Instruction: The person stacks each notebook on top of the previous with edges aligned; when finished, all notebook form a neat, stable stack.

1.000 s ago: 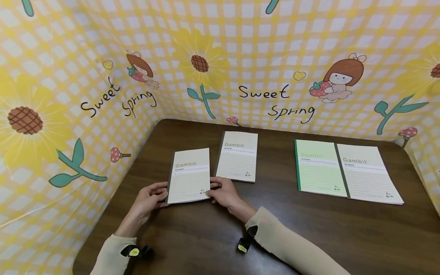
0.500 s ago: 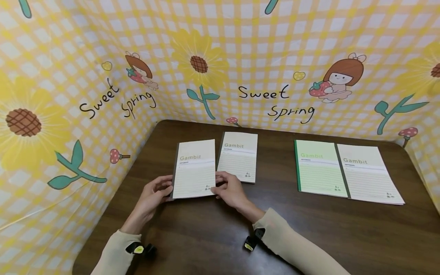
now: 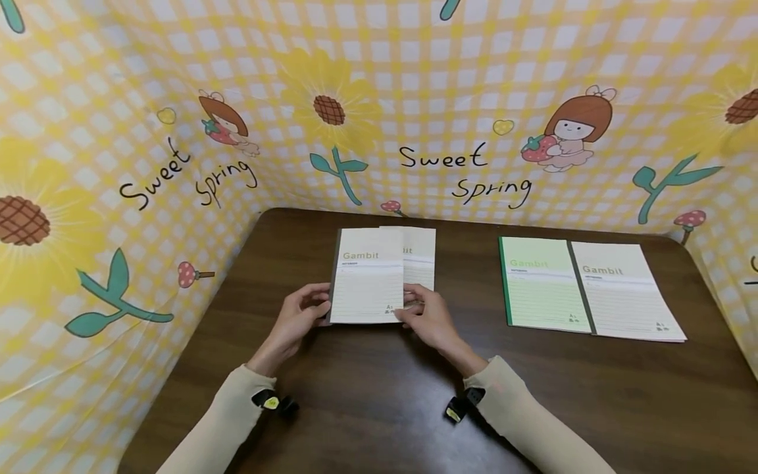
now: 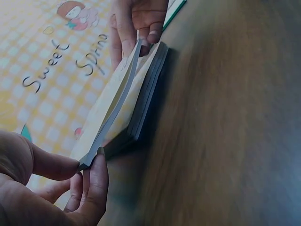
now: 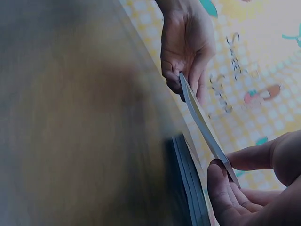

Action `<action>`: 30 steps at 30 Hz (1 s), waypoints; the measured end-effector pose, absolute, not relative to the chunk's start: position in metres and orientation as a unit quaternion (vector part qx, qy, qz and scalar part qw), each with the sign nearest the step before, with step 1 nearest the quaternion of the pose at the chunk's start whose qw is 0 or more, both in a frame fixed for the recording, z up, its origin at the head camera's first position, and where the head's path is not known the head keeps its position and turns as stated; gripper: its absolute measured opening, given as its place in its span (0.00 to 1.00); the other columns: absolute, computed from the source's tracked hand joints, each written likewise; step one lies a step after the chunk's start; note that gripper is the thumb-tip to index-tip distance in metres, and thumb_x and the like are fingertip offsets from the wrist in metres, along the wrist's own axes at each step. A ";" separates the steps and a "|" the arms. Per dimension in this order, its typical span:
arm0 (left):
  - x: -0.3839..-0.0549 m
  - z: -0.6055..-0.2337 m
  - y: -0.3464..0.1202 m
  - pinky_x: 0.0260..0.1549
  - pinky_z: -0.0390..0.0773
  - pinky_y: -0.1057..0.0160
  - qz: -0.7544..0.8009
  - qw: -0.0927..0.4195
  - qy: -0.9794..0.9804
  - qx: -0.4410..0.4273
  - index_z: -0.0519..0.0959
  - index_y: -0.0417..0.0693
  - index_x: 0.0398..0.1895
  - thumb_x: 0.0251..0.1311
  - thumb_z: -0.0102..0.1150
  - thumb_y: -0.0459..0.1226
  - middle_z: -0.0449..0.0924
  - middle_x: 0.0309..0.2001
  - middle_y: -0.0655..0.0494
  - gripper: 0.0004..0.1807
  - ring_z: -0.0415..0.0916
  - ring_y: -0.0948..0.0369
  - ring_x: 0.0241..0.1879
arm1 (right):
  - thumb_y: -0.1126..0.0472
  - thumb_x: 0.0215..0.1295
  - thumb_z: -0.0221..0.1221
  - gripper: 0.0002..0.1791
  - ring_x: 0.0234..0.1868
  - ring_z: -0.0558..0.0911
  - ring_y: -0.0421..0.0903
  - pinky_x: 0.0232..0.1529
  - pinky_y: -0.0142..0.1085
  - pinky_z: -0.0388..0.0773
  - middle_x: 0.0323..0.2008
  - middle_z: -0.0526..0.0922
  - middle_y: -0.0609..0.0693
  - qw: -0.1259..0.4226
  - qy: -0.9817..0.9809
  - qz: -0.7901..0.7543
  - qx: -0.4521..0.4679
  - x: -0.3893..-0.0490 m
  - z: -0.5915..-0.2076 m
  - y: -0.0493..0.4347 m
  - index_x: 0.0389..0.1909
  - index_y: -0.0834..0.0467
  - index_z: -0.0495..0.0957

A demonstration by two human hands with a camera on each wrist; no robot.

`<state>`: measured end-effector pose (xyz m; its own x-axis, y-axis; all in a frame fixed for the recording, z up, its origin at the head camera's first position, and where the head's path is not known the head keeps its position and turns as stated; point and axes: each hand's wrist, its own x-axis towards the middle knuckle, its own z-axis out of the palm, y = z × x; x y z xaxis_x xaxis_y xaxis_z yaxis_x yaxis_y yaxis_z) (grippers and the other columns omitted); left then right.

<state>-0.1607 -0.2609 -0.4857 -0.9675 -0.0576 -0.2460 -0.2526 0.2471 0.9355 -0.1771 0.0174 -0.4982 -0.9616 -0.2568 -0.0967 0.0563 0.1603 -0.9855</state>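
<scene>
At the center of the head view, a white notebook (image 3: pixel 368 283) is held above the table (image 3: pixel 367 401), partly covering a notebook stack (image 3: pixel 422 264). The left hand (image 3: pixel 295 321) pinches the white notebook's dark-spined edge; the right hand (image 3: pixel 435 322) pinches the opposite edge. A green notebook (image 3: pixel 546 293) lies at frame right.

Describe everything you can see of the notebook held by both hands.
The held notebook is thin and papery-looking, its pale cover printed "Gambit" above fine lines, with a dark spine strip on the left. It is raised and bows slightly; in the head view it partly hides the stack behind, and the wrist views show a gap between them. The left hand pinches its spine side, the right hand its opposite edge.
</scene>
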 end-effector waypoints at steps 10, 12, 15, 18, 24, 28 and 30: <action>-0.200 -0.498 -0.224 0.38 0.84 0.65 0.617 0.098 0.775 -0.097 0.77 0.42 0.68 0.72 0.58 0.28 0.78 0.56 0.43 0.22 0.77 0.59 0.48 | 0.69 0.65 0.68 0.28 0.30 0.87 0.46 0.31 0.36 0.86 0.49 0.87 0.67 0.074 0.799 -0.594 -0.058 -0.200 -0.503 0.054 0.66 0.68 0.77; -0.207 -0.499 -0.218 0.39 0.84 0.65 0.615 0.101 0.776 -0.095 0.77 0.42 0.68 0.72 0.58 0.28 0.78 0.56 0.43 0.22 0.77 0.59 0.48 | 0.68 0.65 0.68 0.28 0.31 0.87 0.44 0.29 0.32 0.84 0.48 0.88 0.66 0.067 0.806 -0.585 -0.054 -0.202 -0.504 0.059 0.65 0.67 0.77; -0.214 -0.499 -0.211 0.39 0.83 0.65 0.607 0.105 0.782 -0.093 0.77 0.43 0.68 0.72 0.57 0.28 0.78 0.56 0.43 0.22 0.77 0.58 0.49 | 0.66 0.65 0.69 0.27 0.33 0.87 0.45 0.30 0.30 0.82 0.47 0.89 0.64 0.060 0.820 -0.567 -0.051 -0.205 -0.506 0.064 0.65 0.65 0.78; -0.215 -0.499 -0.208 0.39 0.82 0.65 0.599 0.103 0.788 -0.095 0.78 0.43 0.67 0.73 0.57 0.29 0.78 0.56 0.43 0.21 0.77 0.57 0.48 | 0.63 0.65 0.70 0.28 0.35 0.88 0.47 0.32 0.30 0.81 0.46 0.88 0.62 0.057 0.835 -0.544 -0.054 -0.205 -0.509 0.066 0.65 0.64 0.79; -0.219 -0.503 -0.206 0.39 0.83 0.66 0.587 0.091 0.800 -0.083 0.79 0.40 0.66 0.71 0.59 0.27 0.80 0.54 0.41 0.21 0.78 0.59 0.45 | 0.61 0.65 0.71 0.29 0.38 0.88 0.50 0.35 0.31 0.82 0.45 0.85 0.60 0.041 0.853 -0.518 -0.051 -0.206 -0.511 0.067 0.65 0.67 0.79; -0.220 -0.505 -0.204 0.38 0.83 0.67 0.590 0.086 0.798 -0.086 0.80 0.38 0.65 0.69 0.59 0.26 0.81 0.54 0.40 0.21 0.79 0.62 0.42 | 0.60 0.65 0.70 0.29 0.37 0.88 0.50 0.34 0.30 0.80 0.43 0.84 0.60 0.037 0.863 -0.501 -0.056 -0.205 -0.513 0.067 0.65 0.68 0.78; -0.220 -0.505 -0.203 0.38 0.83 0.68 0.593 0.082 0.796 -0.087 0.80 0.37 0.65 0.69 0.59 0.26 0.81 0.55 0.38 0.22 0.80 0.63 0.42 | 0.60 0.65 0.70 0.30 0.36 0.87 0.50 0.33 0.29 0.79 0.41 0.83 0.59 0.036 0.867 -0.493 -0.058 -0.205 -0.514 0.067 0.66 0.67 0.78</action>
<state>-0.2199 -0.2033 -0.5054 -0.9716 -0.0417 -0.2330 -0.2352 0.2808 0.9305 -0.2051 0.0671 -0.5135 -0.9907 -0.1358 -0.0045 -0.0656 0.5072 -0.8593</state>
